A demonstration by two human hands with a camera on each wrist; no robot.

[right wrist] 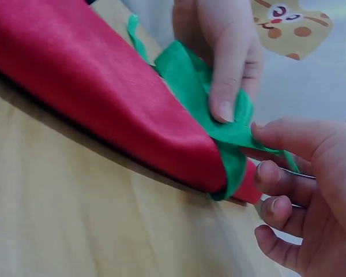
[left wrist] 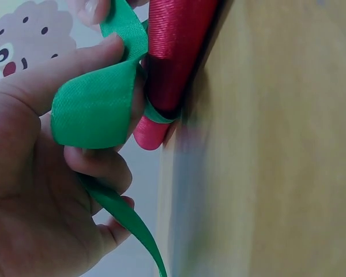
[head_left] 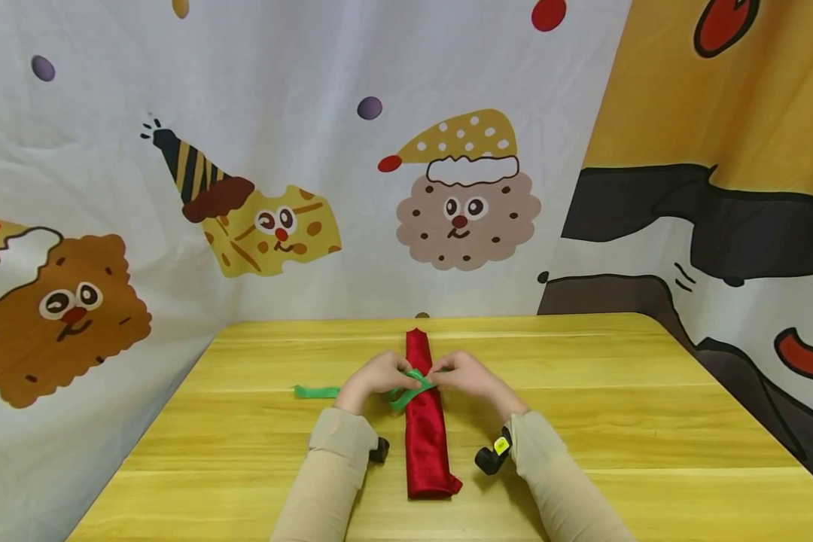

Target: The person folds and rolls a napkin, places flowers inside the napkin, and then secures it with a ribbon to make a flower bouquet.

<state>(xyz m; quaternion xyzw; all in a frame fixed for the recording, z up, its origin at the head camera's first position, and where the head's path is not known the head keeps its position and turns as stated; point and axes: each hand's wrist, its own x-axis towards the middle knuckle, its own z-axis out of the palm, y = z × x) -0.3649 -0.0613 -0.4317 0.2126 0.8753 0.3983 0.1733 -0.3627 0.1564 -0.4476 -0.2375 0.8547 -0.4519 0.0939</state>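
Note:
A long roll of shiny red cloth (head_left: 427, 444) lies lengthwise on the table, pointing away from me. Around its farther part runs a green ribbon (head_left: 398, 401), partly looped above the cloth. My left hand (head_left: 379, 373) pinches a loop of this ribbon between thumb and fingers; the loop (left wrist: 95, 109) shows large in the left wrist view, with a tail hanging below the fingers. From the other side, my right hand (head_left: 470, 376) pinches the ribbon between thumb and forefinger, its other fingers (right wrist: 285, 210) loosely bent. Whether a knot lies under the fingers is hidden.
The wooden table (head_left: 244, 467) stretches out on both sides of the roll. One ribbon end (head_left: 317, 392) trails leftward on it. Behind the table's far edge hangs a white curtain (head_left: 298, 90) printed with cartoon snacks. A black camera mount (head_left: 491, 456) sits at the right wrist.

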